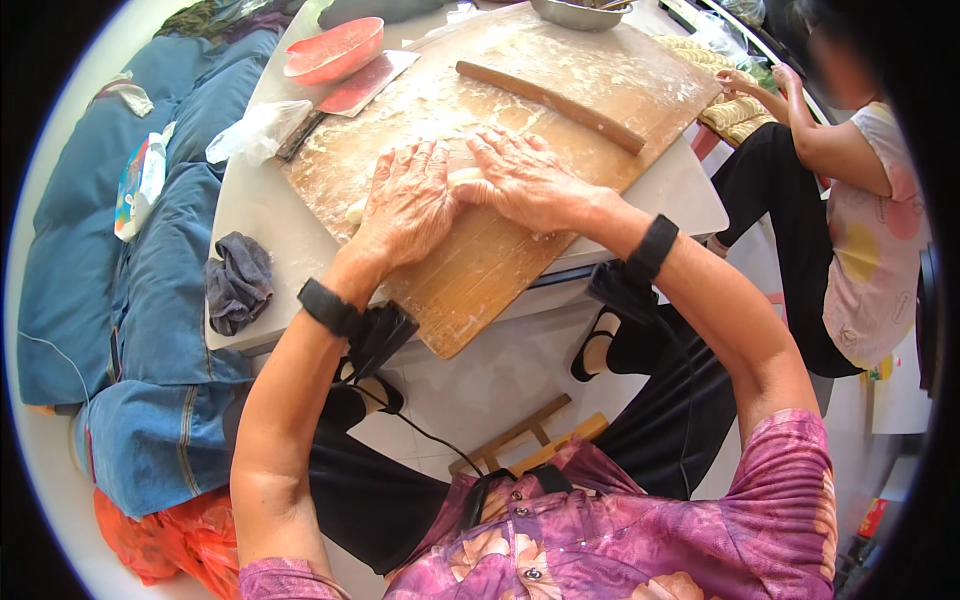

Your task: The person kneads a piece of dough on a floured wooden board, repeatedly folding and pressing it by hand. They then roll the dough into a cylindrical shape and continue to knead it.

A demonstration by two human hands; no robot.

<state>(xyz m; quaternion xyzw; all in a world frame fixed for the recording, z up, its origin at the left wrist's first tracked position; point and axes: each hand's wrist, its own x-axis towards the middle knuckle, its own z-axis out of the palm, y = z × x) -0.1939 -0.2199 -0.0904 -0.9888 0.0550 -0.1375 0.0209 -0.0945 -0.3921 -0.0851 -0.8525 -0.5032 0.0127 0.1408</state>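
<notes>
My left hand point(411, 196) lies palm down on a roll of pale dough point(465, 176), its fingers stretched forward. One end of the roll shows past the left edge of that hand. Close beside it, my right hand point(525, 182) also rests flat over the dough, its thumb by the exposed middle part. Most of the roll is hidden under both palms. The dough lies on a floured wooden board point(466, 281), which juts over the table's near edge. Beyond my right hand a wooden rolling pin point(551, 107) lies slantwise on the board.
Left of centre are a cleaver point(367, 84), a pink plastic bowl point(335, 54), a clear plastic bag point(259, 131) and a dark cloth point(238, 283). A metal bowl point(581, 15) stands at the back. On the right sits another person point(862, 210), hands near rows of dumplings point(733, 116).
</notes>
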